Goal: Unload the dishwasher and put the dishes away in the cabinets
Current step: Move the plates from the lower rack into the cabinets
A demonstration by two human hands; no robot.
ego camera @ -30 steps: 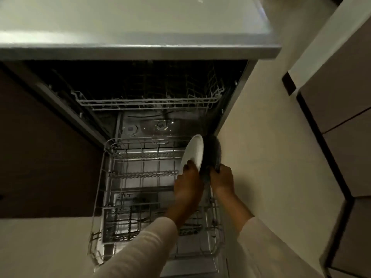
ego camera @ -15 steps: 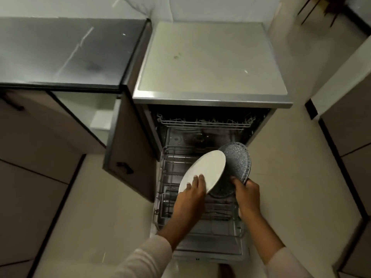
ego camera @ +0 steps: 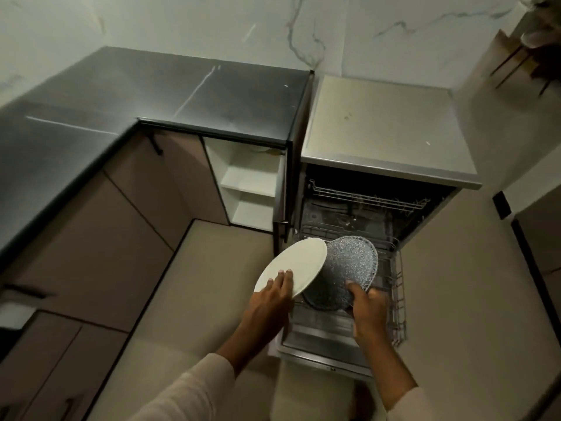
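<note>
Two broad surfaces fill the dim kitchen beyond the left hand (ego camera: 270,302) and right hand (ego camera: 368,308): a veined white marble wall (ego camera: 364,31) and a dark L-shaped countertop (ego camera: 151,95), with pale floor (ego camera: 206,284) beneath both arms. Ahead of the right hand stands the open dishwasher (ego camera: 382,126), its lower rack (ego camera: 394,287) pulled out directly under that hand. Ahead of the left hand, an open cabinet (ego camera: 249,177) shows white shelves. A white plate (ego camera: 300,262) tilts in the left hand, overlapping the left edge of a speckled grey plate (ego camera: 349,265) in the right. Left fingers lie nearly straight across the white plate's upper face at its near rim, thumb hidden underneath. The right hand grips the grey plate's near rim, thumb on its face, fingers curled behind.
</note>
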